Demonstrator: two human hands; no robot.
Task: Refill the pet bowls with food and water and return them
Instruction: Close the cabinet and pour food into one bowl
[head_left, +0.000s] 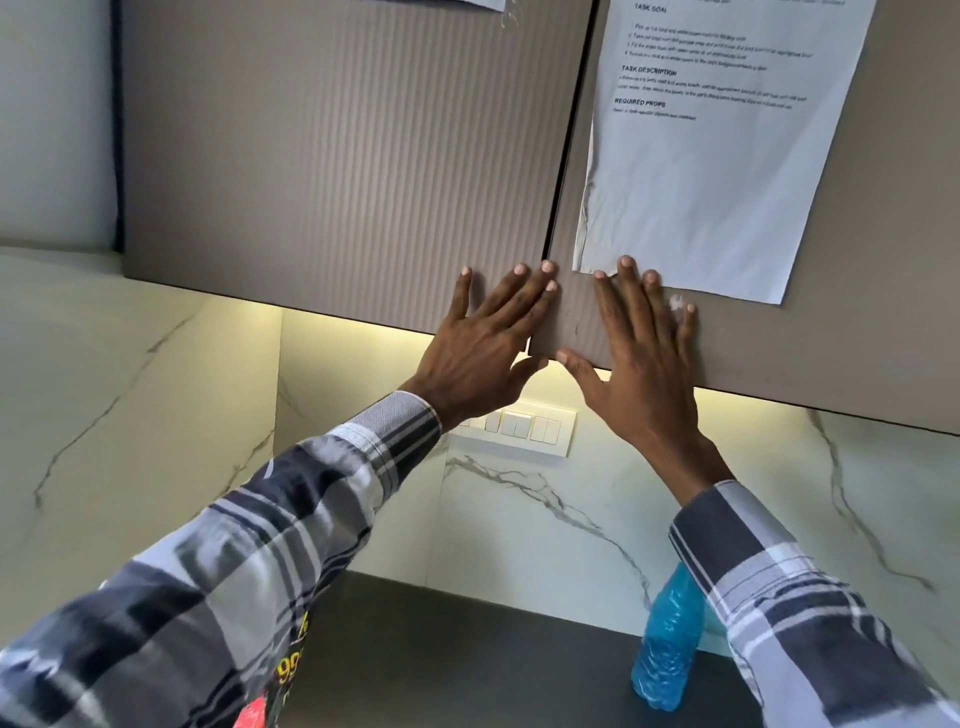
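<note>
Two checked sleeves come up from the bottom of the view, one on each side. Near the left sleeve (291, 525), low down, there is a package (283, 670) with yellow and red print; I cannot tell what it holds, perhaps food. Beside the right sleeve (769, 587) a blue plastic bottle (662, 649) stands on the dark counter (467, 649), partly hidden by the arm.

Further up, a white switch panel (524, 428) sits on the marble-look wall (519, 514), under a strip of warm light.

Furthest are the two upper cabinet doors. The left hand (483, 343) lies flat and spread on the lower corner of the left door (337, 171), with the thumb at the bottom edge. The right hand (641, 348) lies flat and spread on the lower corner of the right door (883, 322), the thumb also curled under the edge, and the fingertips touch the bottom of a printed paper sheet (717, 171) stuck to this door. Both hands are empty; neither one grips anything. The doors meet at the seam between the hands and look closed or nearly so.

The pet bowls are not in view, so I cannot say where they are or whether they are filled. I judge the task is at an early stage: the hands seem ready to open the cabinet. Nothing visible shows food poured, water filled or bowls returned, so these steps all seem left to do.
</note>
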